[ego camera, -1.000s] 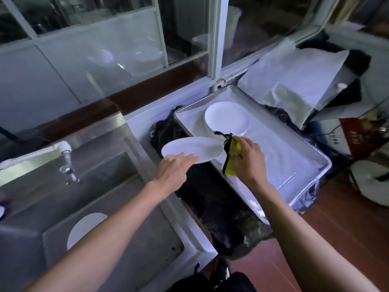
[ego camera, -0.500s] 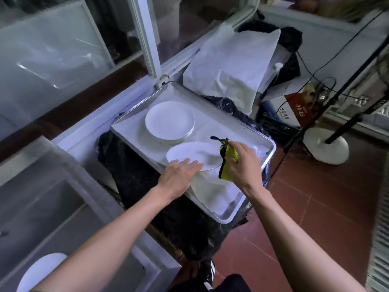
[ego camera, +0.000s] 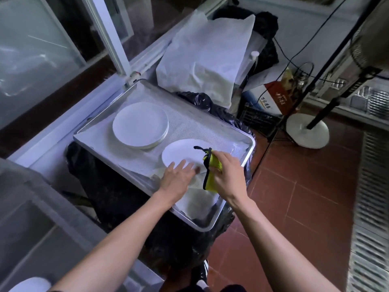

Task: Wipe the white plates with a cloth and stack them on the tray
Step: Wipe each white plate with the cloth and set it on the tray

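- Currently, your left hand [ego camera: 176,182]: fingers [ego camera: 182,164] straight and spread, lying flat on the near rim of the single white plate [ego camera: 182,153].
- Your right hand [ego camera: 228,175]: fingers curled round the yellow cloth [ego camera: 212,171], which touches the plate's right edge; its black-edged end hangs below your fist.
- Single white plate: over the lined metal tray [ego camera: 250,144], right of the stack of white plates [ego camera: 140,124] and apart from it; whether it rests on the liner cannot be told.
- Another white plate [ego camera: 29,284]: bottom-left corner, partly cut off.
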